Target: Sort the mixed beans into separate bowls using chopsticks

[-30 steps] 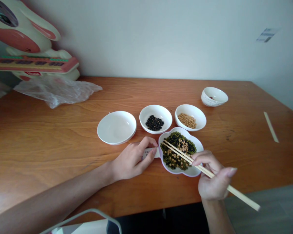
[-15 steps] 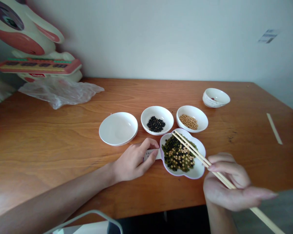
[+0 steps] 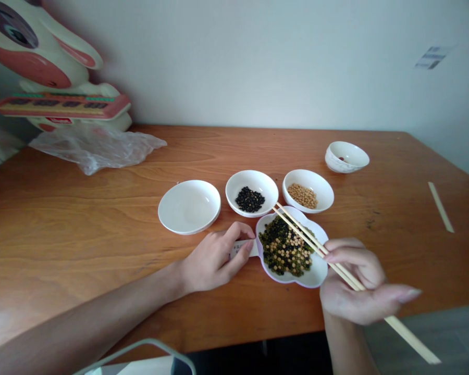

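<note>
The work was judged to be partway along: a heap of small black beans [image 3: 250, 200] had been gathered in a round, glossy white bowl [image 3: 256, 180] beyond and right of the left hand [image 3: 213, 260], and round tan beans [image 3: 303, 196] in a similar white bowl [image 3: 325, 196] beyond the right hand [image 3: 355, 284]. Left over was a mixed layer of green, black and tan beans [image 3: 287, 250] in the shallow white flower-shaped dish [image 3: 318, 272] with a lilac rim, set between the two hands. The dish's white, labelled handle [image 3: 255, 251] was pinched between the thumb and curled forefinger of the left hand. A pair of pale wooden chopsticks [image 3: 346, 275] was gripped by the bent fingers of the right hand, the thumb being stuck out clear of them. Their tips were pointed away from that hand, slightly parted, above the dish's far edge and near the rim of the black-bean bowl; whether a bean was caught there could not be told.
</note>
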`<move>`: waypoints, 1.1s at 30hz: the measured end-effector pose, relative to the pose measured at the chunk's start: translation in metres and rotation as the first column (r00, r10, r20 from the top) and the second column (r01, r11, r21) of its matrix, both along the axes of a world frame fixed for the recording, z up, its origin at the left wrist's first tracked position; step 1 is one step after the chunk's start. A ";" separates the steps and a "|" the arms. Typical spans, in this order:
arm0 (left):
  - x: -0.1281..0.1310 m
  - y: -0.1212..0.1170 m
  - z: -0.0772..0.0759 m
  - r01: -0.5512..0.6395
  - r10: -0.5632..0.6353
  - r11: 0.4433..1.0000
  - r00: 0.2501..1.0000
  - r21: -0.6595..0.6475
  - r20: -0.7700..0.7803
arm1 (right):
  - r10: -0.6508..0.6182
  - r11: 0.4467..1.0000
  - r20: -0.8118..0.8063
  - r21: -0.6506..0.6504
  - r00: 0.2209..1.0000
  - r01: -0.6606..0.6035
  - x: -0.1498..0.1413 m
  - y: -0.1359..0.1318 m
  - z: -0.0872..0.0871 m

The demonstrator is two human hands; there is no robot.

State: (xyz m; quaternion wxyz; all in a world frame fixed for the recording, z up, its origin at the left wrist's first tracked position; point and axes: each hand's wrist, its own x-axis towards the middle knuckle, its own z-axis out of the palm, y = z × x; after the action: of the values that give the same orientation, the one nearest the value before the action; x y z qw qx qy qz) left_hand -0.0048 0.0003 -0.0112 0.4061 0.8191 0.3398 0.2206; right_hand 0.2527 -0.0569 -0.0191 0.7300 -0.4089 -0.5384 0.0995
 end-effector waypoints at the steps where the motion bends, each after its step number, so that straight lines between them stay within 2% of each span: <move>1: 0.000 0.000 0.000 0.000 0.000 1.000 1.000 0.002 0.003 | 0.000 1.000 -0.022 -0.021 1.000 0.000 -0.001 -0.003 -0.001; 9: 0.000 0.000 0.000 -0.001 0.000 1.000 1.000 0.017 0.013 | 0.042 0.972 0.019 -0.231 0.999 -0.037 -0.004 -0.021 -0.002; 18: 0.000 0.000 0.000 -0.005 0.005 1.000 1.000 0.026 0.003 | 0.014 0.945 0.005 -0.327 1.000 -0.011 -0.008 -0.016 -0.005; 33: 0.000 0.000 0.000 -0.001 0.001 1.000 1.000 0.026 0.010 | 0.010 0.947 0.023 -0.322 1.000 -0.002 -0.008 -0.019 -0.009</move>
State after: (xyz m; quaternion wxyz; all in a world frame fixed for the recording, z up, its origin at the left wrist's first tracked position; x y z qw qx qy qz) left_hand -0.0044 0.0006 -0.0110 0.3970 0.8230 0.3353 0.2295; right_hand 0.2449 -0.0757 -0.0281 0.6468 -0.5221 -0.5249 0.1833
